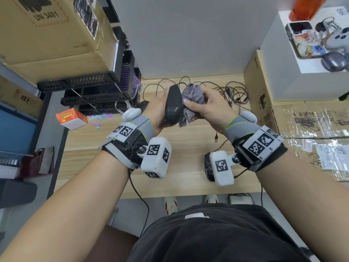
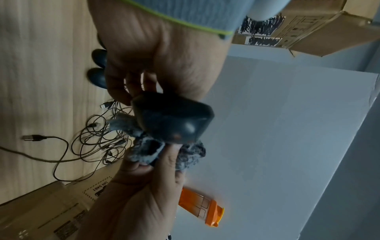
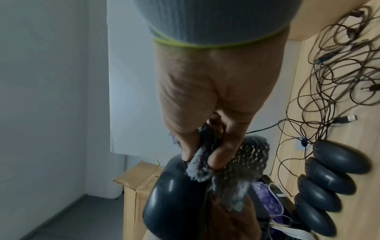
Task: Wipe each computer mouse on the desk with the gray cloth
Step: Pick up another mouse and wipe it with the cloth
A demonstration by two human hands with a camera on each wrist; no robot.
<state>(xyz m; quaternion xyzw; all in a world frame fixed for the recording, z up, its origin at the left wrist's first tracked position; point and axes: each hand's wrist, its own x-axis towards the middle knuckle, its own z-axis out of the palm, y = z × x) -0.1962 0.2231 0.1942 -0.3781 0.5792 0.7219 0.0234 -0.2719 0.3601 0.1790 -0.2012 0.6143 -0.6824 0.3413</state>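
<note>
My left hand (image 1: 157, 110) grips a dark gray computer mouse (image 1: 173, 105) and holds it upright above the wooden desk (image 1: 117, 163). My right hand (image 1: 204, 108) pinches the bunched gray cloth (image 1: 194, 91) and presses it against the mouse's right side. In the left wrist view the mouse (image 2: 172, 120) lies against the cloth (image 2: 144, 146). In the right wrist view my fingers (image 3: 216, 155) clamp the cloth (image 3: 246, 155) onto the mouse (image 3: 174, 194). Several more dark mice (image 3: 339, 155) lie in a row on the desk. One mouse (image 1: 207, 167) shows partly behind my right wrist camera.
A tangle of thin mouse cables (image 1: 226, 91) lies at the back of the desk. Black stacked trays (image 1: 94, 91) and an orange-and-white box (image 1: 71, 118) stand at the left. Cardboard boxes (image 1: 311, 125) line the right side. A gray partition (image 1: 188, 35) backs the desk.
</note>
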